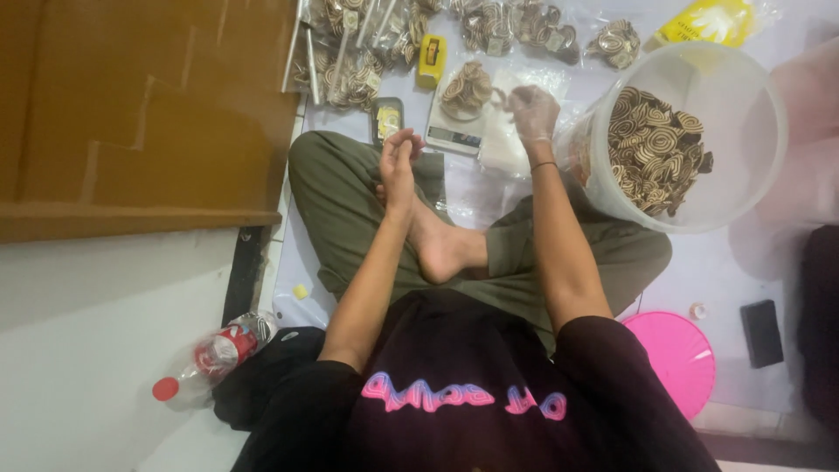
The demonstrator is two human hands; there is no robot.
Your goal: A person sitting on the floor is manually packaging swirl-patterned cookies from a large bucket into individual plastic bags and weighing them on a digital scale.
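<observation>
The black shirt (489,393) sits nearest; the gloved right hand (533,109) pinches a spiral biscuit (501,96) over the scale (461,122), weighing seemingly underway; the bare left hand (398,162) hangs loosely curled, empty; more biscuits fill the tub (743,175).

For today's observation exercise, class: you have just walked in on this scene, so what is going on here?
A person sits cross-legged on the floor. The right hand, in a thin clear glove, is raised over a small scale heaped with striped spiral snacks. The left hand is bare and lifted above the knee, holding nothing I can make out. A large clear tub of the same snacks stands at the right, with filled bags ahead.
</observation>
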